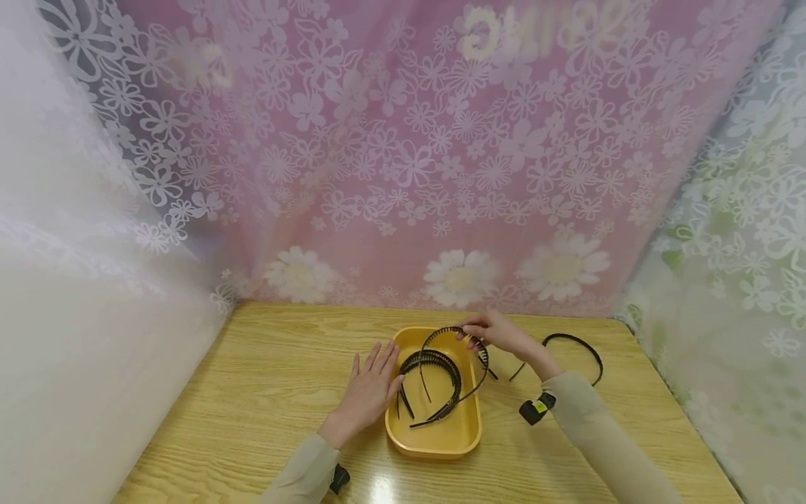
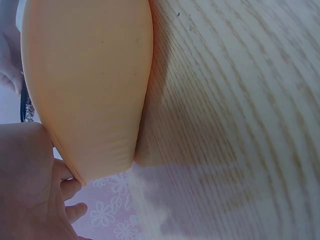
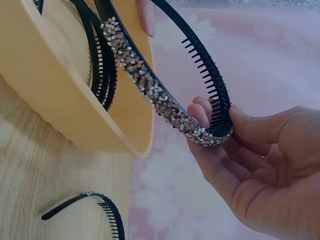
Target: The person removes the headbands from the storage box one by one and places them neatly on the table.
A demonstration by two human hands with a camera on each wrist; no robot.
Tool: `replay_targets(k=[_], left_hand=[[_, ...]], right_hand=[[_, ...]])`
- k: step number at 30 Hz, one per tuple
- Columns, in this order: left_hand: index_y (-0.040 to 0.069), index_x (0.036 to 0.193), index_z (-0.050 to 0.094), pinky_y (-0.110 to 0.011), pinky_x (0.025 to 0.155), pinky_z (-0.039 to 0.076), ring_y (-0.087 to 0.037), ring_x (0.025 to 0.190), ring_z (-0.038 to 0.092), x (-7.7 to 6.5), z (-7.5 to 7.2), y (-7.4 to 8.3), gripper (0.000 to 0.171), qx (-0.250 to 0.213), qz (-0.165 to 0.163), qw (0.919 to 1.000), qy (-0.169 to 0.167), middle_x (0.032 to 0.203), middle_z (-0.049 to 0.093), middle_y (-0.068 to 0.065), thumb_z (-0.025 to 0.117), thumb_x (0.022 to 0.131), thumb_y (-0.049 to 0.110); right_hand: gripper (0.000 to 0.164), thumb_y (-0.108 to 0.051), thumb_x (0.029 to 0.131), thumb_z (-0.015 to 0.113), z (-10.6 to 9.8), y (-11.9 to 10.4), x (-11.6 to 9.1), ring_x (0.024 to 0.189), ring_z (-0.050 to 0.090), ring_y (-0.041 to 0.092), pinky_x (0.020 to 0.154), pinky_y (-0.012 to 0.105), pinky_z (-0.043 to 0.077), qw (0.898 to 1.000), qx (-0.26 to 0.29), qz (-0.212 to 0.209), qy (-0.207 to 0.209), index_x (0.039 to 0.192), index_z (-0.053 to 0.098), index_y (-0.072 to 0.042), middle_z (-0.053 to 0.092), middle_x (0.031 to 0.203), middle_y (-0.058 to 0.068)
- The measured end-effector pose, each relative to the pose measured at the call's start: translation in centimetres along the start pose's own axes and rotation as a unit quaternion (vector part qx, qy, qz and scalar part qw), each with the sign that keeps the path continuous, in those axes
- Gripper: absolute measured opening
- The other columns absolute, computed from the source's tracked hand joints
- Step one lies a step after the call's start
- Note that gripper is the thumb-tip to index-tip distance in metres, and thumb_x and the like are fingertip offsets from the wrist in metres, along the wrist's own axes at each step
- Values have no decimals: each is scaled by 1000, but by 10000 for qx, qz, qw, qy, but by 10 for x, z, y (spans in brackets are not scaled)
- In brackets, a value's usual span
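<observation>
The right hand's [image 1: 504, 334] fingers pinch a glittery headband [image 3: 150, 90] above the yellow basin [image 1: 434, 452]; the left hand's [image 1: 365, 393] straight fingers touch its rim. Work seems partway: several headbands [image 1: 434, 357] inside, one loose headband [image 1: 576, 339] near the tabletop's [image 1: 302, 357] far right corner, perhaps another, partly hidden.

In the right wrist view, the top edge crops the held headband [image 3: 155, 97], the bottom a lower headband [image 3: 114, 215].
</observation>
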State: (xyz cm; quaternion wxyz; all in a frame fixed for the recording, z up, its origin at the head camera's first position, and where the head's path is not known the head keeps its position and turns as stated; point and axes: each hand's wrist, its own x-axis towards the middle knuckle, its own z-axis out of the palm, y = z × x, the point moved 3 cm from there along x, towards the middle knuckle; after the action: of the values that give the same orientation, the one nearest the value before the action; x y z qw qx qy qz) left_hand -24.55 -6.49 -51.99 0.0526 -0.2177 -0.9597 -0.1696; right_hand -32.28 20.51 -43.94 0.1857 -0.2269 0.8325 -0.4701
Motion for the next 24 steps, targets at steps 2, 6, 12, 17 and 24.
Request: replay_targets(k=[2, 6, 12, 17, 24], left_hand=[[5, 160, 31, -69, 117, 17, -37, 153, 20, 0, 0, 0, 60, 0, -1, 10000, 4, 166, 26, -11, 44, 110, 35], [5, 160, 31, -69, 117, 17, -37, 153, 20, 0, -1, 0, 60, 20, 9, 10000, 0, 166, 26, -11, 44, 110, 36], [5, 160, 30, -69, 117, 18, -37, 153, 20, 0, 1, -1, 60, 38, 27, 10000, -9, 167, 25, -12, 44, 110, 35], [5, 160, 29, -69, 117, 17, -36, 154, 19, 1, 3, -3, 61, 30, 8, 10000, -16, 167, 25, -11, 44, 110, 36], [6, 161, 28, -68, 117, 18, -34, 155, 17, 1, 3, -2, 61, 68, 20, 10000, -48, 167, 23, -10, 42, 110, 37]], right_hand=[[34, -5, 108, 45, -4, -1, -2, 81, 70, 23, 72, 38, 61, 10000, -22, -58, -15, 132, 57, 16, 71, 108, 20], [35, -4, 108, 45, -14, -4, -8, 79, 68, 21, 70, 30, 59, 10000, 33, -74, 34, 134, 55, 18, 71, 108, 21], [35, -3, 108, 44, -33, -7, -22, 79, 67, 15, 70, 30, 59, 9998, -37, -57, 209, 135, 53, 18, 71, 109, 20], [38, -3, 108, 43, -46, -3, -35, 82, 67, 16, 72, 32, 59, 9993, -41, 120, 346, 139, 48, 18, 69, 114, 22], [37, -4, 109, 43, -65, 15, -50, 83, 69, 17, 73, 37, 60, 9980, -255, 248, 520, 137, 50, 18, 68, 116, 24]])
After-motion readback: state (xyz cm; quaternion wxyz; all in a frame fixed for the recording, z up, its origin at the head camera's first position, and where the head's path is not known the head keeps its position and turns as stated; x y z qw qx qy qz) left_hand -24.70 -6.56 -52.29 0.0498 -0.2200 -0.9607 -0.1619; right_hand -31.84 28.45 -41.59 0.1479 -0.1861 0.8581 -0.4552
